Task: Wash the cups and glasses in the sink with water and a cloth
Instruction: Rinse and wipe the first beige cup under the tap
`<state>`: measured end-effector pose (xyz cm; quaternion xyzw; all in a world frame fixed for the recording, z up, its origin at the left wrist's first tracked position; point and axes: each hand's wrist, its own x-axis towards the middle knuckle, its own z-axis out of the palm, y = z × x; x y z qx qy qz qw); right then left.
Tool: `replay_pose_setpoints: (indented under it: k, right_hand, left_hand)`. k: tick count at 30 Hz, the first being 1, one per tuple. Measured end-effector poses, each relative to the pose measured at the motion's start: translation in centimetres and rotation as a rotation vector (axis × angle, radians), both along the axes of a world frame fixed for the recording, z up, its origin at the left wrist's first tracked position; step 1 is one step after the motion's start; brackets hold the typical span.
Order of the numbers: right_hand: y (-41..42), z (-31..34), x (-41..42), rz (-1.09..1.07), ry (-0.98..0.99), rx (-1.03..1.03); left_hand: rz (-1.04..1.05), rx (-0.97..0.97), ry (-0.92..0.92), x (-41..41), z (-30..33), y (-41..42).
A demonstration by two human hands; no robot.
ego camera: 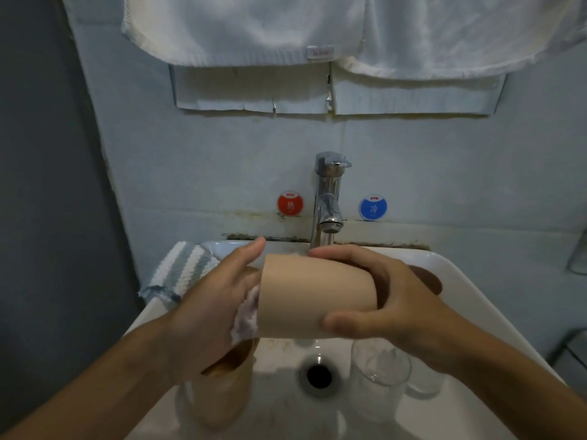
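Head view shows my right hand (390, 300) gripping the tan cup (314, 296) sideways over the sink (460, 281), while my left hand (209, 306) presses a soapy cloth (246, 315) at its mouth. Slippery with suds, I judge it could drop onto the glass (378, 373) below.

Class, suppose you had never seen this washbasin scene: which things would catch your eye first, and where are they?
First, the tan cup held sideways over the sink, the right hand gripping its base end and the left hand pressing a soapy cloth at its mouth. Next, the chrome tap just behind, between a red sticker and a blue sticker. A clear glass stands in the basin.
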<state>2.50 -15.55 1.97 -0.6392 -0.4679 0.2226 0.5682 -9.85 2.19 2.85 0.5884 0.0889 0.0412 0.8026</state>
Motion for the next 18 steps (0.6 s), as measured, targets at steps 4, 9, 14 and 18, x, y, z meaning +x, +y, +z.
replay_pose_setpoints:
  k: [4, 9, 14, 18]
  right_hand:
    - [0.6, -0.3, -0.7, -0.003, -0.210, -0.094]
    - [0.6, -0.9, -0.9, -0.029, -0.161, -0.141]
    - [0.8, -0.7, -0.4, -0.041, 0.084, -0.270]
    - [1.1, -1.6, -0.3, -0.069, 0.033, -0.193]
  left_hand:
    - [0.011, -0.069, 0.015, 0.3, -0.9, 0.0]
    - [0.095, -0.032, 0.032, 1.1, -1.2, 0.0]
    - [0.183, -0.025, 0.060, 1.5, -1.2, -0.4]
    - [0.170, -0.107, 0.085, 1.1, -1.5, -0.1]
